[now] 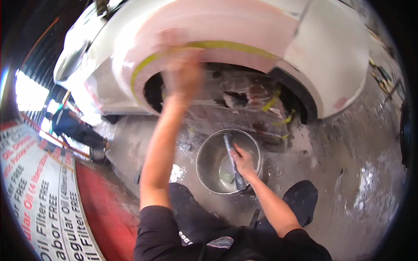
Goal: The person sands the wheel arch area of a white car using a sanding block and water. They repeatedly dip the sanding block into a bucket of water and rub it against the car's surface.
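My left hand point(183, 71) is smeared by motion in front of the car's fender point(226, 26), by the yellow-green masking tape point(217, 44) along the wheel arch. Its fingers are too blurred to show whether they hold anything. Over a round metal basin point(199, 167), my right hand point(244, 163) is closed around a long, narrow, dark grey sanding block point(238, 177), which lies aslant across the basin. A greenish piece point(225, 175) sits in the bottom of the basin. The fender is white with a broad patch of pinkish filler or primer around the arch.
Inside the wheel arch hang loose strips of yellow tape point(272, 102) over a stained covering. Several tools point(383, 80) lie on the wet floor point(339, 174) at the right. A printed sign point(48, 200) stands at lower left, and another person point(76, 128) is at far left.
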Demonstrator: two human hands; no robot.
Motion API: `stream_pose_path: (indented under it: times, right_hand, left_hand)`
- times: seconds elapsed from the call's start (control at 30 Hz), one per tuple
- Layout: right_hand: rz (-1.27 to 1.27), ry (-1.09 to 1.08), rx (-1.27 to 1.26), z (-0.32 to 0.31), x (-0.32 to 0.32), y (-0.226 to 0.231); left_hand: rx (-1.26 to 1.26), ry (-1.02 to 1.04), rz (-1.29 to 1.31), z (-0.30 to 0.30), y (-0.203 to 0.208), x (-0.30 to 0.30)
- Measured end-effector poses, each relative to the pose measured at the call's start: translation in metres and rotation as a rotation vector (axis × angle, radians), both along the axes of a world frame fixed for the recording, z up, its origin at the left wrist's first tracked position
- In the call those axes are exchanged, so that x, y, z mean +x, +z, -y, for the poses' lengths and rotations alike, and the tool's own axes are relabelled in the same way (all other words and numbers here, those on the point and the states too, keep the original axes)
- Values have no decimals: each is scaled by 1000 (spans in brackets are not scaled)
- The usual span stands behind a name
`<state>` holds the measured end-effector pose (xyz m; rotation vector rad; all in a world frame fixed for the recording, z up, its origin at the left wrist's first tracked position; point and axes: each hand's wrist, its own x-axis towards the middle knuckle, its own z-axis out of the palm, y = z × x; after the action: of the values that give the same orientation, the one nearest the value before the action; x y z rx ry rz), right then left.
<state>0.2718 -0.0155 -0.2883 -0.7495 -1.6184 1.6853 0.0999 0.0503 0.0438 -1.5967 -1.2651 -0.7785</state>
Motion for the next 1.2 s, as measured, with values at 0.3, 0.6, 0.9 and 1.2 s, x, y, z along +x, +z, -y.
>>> stream_pose_path:
  times: [0.3, 0.6, 0.9, 1.2]
  right_hand:
    - [-18, 59, -80, 2, 3, 10]
    - [-39, 23, -38, 6, 5, 16]
    - [42, 87, -5, -1, 10, 12]
    - [-37, 75, -150, 5, 13, 25]
  left_hand:
    - [35, 262, 164, -28, -3, -3]
    - [-130, 144, -105, -73, -48, 119]
    - [-681, -493, -291, -50, -129, 175]
    - [-76, 164, -121, 1, -25, 60]
